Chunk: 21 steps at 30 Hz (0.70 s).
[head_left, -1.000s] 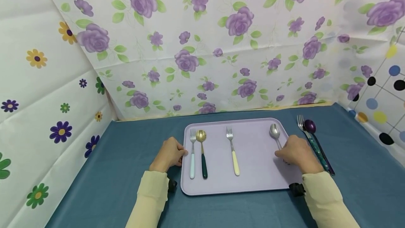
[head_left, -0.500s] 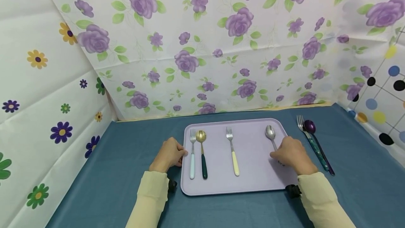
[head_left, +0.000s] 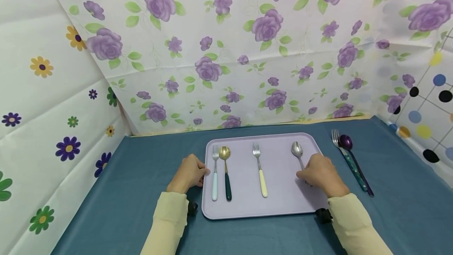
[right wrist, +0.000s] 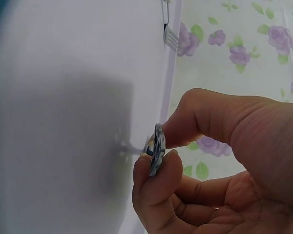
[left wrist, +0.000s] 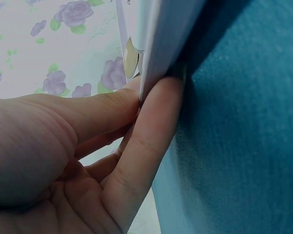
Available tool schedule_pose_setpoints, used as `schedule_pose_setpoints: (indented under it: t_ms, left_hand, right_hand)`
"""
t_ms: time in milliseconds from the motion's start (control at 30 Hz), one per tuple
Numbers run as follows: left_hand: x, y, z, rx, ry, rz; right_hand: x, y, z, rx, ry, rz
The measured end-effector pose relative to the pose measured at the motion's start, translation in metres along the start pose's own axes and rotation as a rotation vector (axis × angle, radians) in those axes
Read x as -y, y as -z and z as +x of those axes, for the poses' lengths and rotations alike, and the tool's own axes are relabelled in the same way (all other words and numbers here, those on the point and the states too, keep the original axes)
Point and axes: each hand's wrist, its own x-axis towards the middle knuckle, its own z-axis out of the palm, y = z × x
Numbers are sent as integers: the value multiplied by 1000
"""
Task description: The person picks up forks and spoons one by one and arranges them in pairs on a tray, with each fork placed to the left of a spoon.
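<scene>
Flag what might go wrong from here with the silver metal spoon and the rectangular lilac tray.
The right hand pinches the silver metal spoon by its handle, so it might twist or slip.
Placed too far left, the spoon could knock the silver fork with a yellow handle.
The left hand pinches the rectangular lilac tray at its rim; an upward tug might tilt it and slide the light-blue-handled silver fork.

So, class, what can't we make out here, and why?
Head view: most of the handle of the silver spoon, behind the right hand.
Head view: part of the tray, behind that hand and the sleeve.
Left wrist view: much of the tray, cut off by the top edge.
Right wrist view: most of a fork, cut off by the top edge.
</scene>
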Motion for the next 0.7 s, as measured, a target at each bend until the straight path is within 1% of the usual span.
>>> schedule_pose_setpoints:
  t_ms: [167, 467, 700]
  left_hand:
    - [0, -1, 0, -1, -6, 2]
    - [1, -1, 2, 6, -5, -9]
    - [1, -1, 2, 2, -4, -11]
  right_hand:
    - [2, -4, 0, -11, 4, -1]
    - [4, -6, 0, -18, 8, -11]
    - [8, -10, 1, -29, 35, -22]
